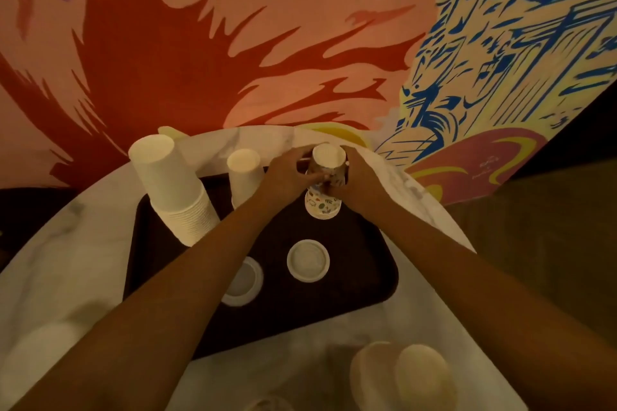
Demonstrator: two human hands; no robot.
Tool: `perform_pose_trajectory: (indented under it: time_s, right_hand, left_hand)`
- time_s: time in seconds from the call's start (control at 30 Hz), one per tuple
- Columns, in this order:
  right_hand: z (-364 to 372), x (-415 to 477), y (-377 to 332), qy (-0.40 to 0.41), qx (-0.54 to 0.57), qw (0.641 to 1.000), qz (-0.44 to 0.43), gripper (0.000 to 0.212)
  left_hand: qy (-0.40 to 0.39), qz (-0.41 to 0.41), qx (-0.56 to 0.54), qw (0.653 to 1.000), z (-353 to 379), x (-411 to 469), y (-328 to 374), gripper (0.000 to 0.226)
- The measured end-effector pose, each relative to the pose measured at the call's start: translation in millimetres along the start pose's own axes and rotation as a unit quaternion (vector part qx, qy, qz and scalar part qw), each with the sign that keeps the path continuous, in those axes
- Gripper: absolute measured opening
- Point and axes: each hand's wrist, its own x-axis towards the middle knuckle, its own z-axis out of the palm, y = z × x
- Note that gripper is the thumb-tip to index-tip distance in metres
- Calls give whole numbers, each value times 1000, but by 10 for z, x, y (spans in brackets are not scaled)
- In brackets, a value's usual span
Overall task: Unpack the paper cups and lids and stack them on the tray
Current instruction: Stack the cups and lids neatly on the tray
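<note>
A dark tray (350, 280) lies on a round white table (66, 277). At the tray's far right stands an upside-down stack of patterned paper cups (323, 207). My left hand (287, 177) and my right hand (359, 178) both grip this stack's upper part from either side. A tall stack of white cups (173, 187) leans at the tray's far left. A smaller white cup stack (243, 173) stands beside it. Two white lid stacks rest on the tray: one (307, 260) in the middle, another (243, 282) partly hidden by my left forearm.
More white lids or cups (400, 374) lie blurred on the table near its front edge. A pale blurred object (36, 354) sits at the front left. A painted wall (233, 43) rises right behind the table. Dark floor shows at the right.
</note>
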Motion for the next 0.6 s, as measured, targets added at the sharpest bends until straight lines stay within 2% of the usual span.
perform_pose_trajectory:
  time_s: [0.13,0.2,0.37,0.6]
  right_hand:
    - [267,-41,260,-26,52,995,79,77]
    - [319,-83,324,-46,56,992,103,75]
    - [239,-170,340,0,17,994,105,91]
    - [-93,-595,42,6,-21,992,121,83]
  left_hand:
    - [-17,-60,8,998,264,-40,-250,61]
    - [-21,-85,-10,996,324,-87,-299,63]
    - [-26,-138,-90,986,172,-223,-298,72]
    - [-62,-128,-64,988,-225,-829,-73,54]
